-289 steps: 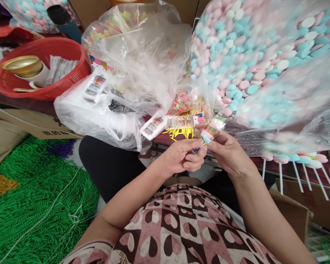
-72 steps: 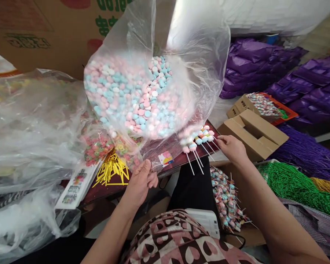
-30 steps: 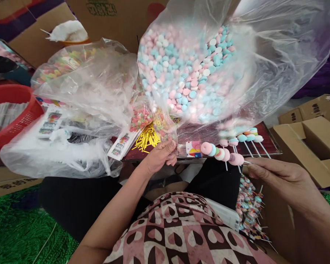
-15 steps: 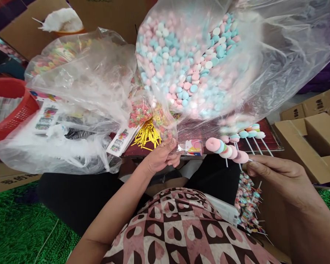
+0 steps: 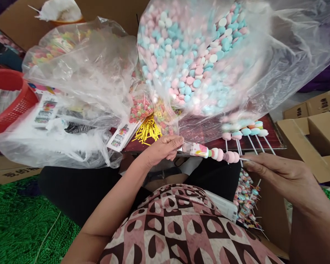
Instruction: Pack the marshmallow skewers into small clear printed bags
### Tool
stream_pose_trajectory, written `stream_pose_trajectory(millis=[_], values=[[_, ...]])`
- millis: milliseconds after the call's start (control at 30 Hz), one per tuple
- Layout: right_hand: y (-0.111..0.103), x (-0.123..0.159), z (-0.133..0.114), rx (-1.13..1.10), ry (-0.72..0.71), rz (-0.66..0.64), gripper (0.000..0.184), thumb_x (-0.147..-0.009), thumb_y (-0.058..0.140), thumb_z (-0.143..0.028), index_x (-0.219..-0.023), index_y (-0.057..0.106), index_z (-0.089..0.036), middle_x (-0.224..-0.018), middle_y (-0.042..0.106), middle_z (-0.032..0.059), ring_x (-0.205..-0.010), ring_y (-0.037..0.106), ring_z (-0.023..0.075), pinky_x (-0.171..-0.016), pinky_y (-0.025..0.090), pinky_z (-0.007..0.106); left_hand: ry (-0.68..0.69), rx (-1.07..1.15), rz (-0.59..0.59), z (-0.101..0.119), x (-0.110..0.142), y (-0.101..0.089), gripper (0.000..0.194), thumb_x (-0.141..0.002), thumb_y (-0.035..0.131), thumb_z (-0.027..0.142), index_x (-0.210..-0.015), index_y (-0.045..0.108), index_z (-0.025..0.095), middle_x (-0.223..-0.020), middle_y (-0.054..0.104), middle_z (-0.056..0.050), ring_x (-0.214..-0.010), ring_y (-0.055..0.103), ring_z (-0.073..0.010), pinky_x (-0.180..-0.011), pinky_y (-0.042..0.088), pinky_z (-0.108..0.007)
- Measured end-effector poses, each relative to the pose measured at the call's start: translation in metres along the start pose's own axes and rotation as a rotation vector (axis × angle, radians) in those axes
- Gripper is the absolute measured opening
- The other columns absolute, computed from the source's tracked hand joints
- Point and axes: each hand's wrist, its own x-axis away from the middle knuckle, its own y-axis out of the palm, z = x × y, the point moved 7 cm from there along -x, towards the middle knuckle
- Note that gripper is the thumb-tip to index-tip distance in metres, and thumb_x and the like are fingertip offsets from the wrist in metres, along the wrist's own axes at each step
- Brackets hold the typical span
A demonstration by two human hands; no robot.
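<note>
1. Dark red tabletop (image 5: 275, 142) runs across your head view. Past it, at one o'clock, slumps a big clear bag of pastel candies (image 5: 187, 79). A red basket (image 5: 24, 106) sits near nine o'clock, and an open cardboard box (image 5: 305, 146) near three.
2. Your right hand (image 5: 288, 179) pinches the bare stick end of the candy skewer (image 5: 220, 154), at about four o'clock. Your left hand (image 5: 163, 148) grips the far end of the clear wrapper (image 5: 200, 150).
3. From your right fingertips, the skewer's long axis points toward nine o'clock, tipped slightly toward ten, nearly in line with the wrapper. Its tip seems already inside the printed mouth; how deep, you can't tell. Your left hand is nearer the wrapper, your right nearer the stick.
4. No brand can be read. The wrapper shows coloured shapes, and the white cards (image 5: 123, 137) carry print too small to read. Characters on the lower-left carton (image 5: 13, 175) seem to begin 我的.
</note>
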Motion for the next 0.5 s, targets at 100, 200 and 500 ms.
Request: stream_pose_trajectory(millis=[100, 200, 500], values=[[0.005, 0.001, 0.003, -0.033, 0.044, -0.036, 0.030, -0.074, 0.076, -0.049, -0.089, 0.083, -0.024, -0.072, 0.076, 0.0057, -0.058, 0.068, 0.0181, -0.057, 0.058, 0.028, -0.005, -0.112, 0.000, 0.013, 0.005, 0.002, 0.049, -0.080, 0.065, 0.063, -0.063, 0.052, 0.018, -0.047, 0.034, 0.008, -0.039, 0.035, -0.0053, -0.044, 0.034, -0.022], [0.013, 0.004, 0.011, -0.092, 0.120, -0.071, 0.032, -0.074, 0.077, -0.047, -0.096, 0.083, -0.024, -0.071, 0.075, 0.0045, -0.057, 0.066, 0.0162, -0.056, 0.057, 0.026, 0.004, -0.095, 0.050, 0.024, 0.009, -0.001, 0.035, -0.081, 0.069, 0.054, -0.083, 0.065, 0.018, -0.050, 0.039, 0.008, -0.040, 0.037, -0.0058, -0.043, 0.032, -0.021], [0.036, 0.005, 0.010, -0.199, 0.131, -0.031, 0.025, -0.078, 0.075, -0.041, -0.095, 0.083, -0.024, -0.055, 0.062, -0.0006, -0.051, 0.056, 0.0122, -0.052, 0.049, 0.025, -0.045, 0.115, -0.051, 0.024, 0.016, 0.007, 0.028, -0.085, 0.069, 0.040, -0.101, 0.073, 0.019, -0.046, 0.032, 0.009, -0.038, 0.034, -0.0054, -0.045, 0.038, -0.021]])
